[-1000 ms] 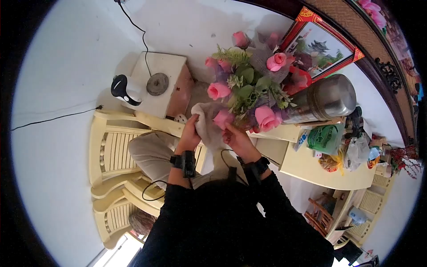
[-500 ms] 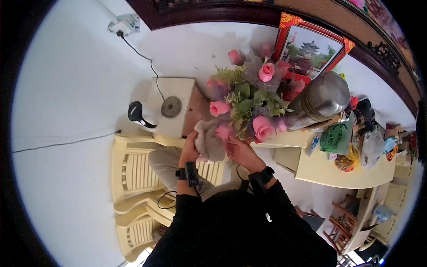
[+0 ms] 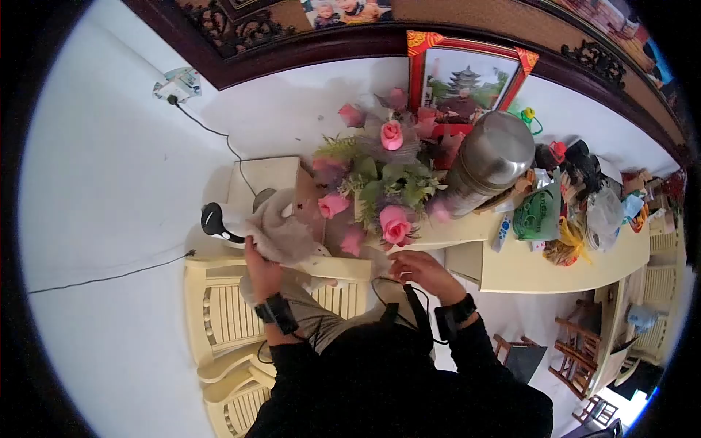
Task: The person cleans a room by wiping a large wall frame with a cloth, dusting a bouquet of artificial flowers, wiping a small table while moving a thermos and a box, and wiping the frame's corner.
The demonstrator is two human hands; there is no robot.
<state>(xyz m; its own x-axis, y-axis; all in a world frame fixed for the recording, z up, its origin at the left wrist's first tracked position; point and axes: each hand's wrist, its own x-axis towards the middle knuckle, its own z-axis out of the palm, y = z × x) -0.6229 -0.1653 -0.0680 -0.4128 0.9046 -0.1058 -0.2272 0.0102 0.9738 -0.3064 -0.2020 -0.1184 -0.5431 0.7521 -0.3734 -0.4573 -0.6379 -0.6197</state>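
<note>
A crumpled grey-beige cloth is gripped in my left hand, beside the small white cabinet against the wall. My right hand has its fingers loosely bent and apart, holding nothing that I can see. It is just below the bunch of pink artificial roses and green leaves, not touching them. The cloth hides part of a round grey disc on the cabinet. Next to the cloth stands a white kettle with a black handle.
Right of the flowers stands a steel thermos, with a red-framed picture behind it. Bags and bottles crowd the cream table. Cream slatted chairs are at lower left. A power cord runs from the wall socket.
My left hand has carried the cloth left from the roses to the cabinet. My right hand has drawn away from a rose. The view has shifted.
</note>
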